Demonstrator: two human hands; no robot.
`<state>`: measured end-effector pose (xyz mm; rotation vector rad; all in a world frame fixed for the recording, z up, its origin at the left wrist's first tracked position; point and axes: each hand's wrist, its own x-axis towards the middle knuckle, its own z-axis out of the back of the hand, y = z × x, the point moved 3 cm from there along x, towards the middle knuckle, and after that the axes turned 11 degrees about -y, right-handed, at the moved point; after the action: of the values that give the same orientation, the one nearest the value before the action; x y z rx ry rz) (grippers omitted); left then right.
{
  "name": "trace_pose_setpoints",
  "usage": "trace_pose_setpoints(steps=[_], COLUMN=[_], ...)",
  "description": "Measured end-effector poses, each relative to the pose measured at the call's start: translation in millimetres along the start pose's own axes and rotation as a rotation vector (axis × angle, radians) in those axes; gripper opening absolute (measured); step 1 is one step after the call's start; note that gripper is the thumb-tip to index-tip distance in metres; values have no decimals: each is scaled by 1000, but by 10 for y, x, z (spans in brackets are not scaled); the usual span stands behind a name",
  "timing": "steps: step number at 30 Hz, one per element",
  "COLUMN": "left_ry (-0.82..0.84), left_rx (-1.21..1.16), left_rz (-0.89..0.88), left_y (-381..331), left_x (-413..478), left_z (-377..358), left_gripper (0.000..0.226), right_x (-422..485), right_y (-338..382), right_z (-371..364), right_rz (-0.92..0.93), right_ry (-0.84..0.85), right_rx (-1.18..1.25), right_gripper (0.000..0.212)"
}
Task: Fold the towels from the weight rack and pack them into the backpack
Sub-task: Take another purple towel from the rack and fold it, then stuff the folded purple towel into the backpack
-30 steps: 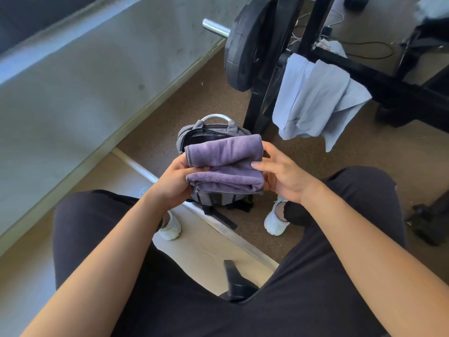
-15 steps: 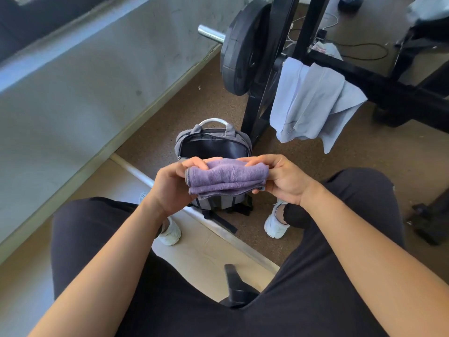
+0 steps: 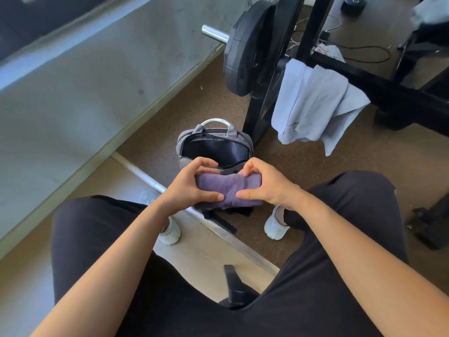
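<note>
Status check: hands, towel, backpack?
Left hand and right hand grip folded purple towel. Backpack open just beyond, mouth unblocked. Pale towel hangs on weight rack.

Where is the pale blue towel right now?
Head view, upper right: the pale blue towel hangs over the black rack bar, right of the weight plate, beyond the open backpack.

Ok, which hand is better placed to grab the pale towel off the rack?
Probably the right hand: the pale towel hangs up on that side; the left hand sits farther, across the purple towel.
</note>
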<state>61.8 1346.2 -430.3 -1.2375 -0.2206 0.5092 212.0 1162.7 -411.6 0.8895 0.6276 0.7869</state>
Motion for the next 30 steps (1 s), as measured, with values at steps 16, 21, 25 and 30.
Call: trace_pose_setpoints(steps=[16,21,25,30], left_ry=[150,-8,-197,-70], left_rx=[380,103,331,676], left_rz=[-259,-22,-104,-274], left_y=[-174,-2,263,710], left_x=[300,757,1198,1487], left_z=[122,422,458,243], left_gripper=[43,38,11,34], right_x=[119,464,827,1269], right_y=[-80,-180,-292,-347], right_z=[-215,61,300,395], right_rz=[27,-32,-95,-100], right_ry=[118,65,-7,-64], right_rx=[-377,-400,-312,-323], right_gripper=[43,39,33,42])
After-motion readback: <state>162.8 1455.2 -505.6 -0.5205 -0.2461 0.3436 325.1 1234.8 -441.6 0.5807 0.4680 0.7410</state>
